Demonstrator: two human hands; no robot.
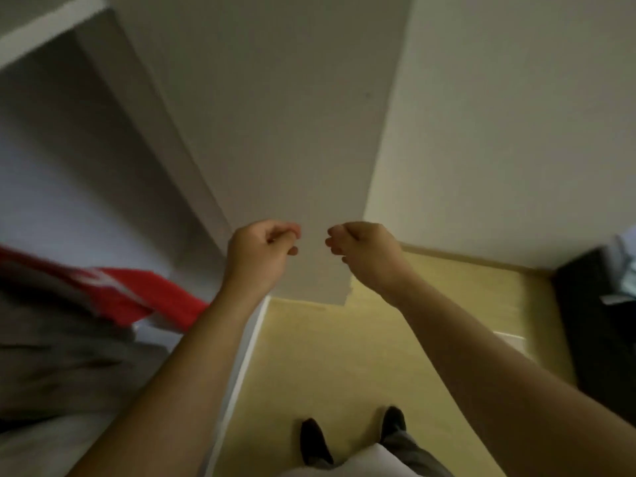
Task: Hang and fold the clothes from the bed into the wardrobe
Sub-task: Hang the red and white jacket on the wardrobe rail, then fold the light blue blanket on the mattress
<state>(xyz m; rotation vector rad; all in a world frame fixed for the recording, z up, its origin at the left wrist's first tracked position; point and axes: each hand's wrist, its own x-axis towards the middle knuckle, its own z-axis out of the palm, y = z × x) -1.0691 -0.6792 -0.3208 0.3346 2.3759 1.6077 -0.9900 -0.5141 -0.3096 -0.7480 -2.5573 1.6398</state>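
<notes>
Left hand [265, 249] and right hand [364, 249] hang close together with fingers curled in, gripping nothing visible, in front of the white wardrobe [275, 115] side panel. A blurred red garment [144, 297] and grey garment [62, 346] lie near left, in the wardrobe's open side.

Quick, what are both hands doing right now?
Left hand: closed, fingers curled, holding nothing visible.
Right hand: closed, fingers curled, holding nothing visible.

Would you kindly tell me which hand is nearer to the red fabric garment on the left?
Left. The left hand hovers just up and right of the red fabric garment; the right hand sits farther right, beyond the left.
</notes>
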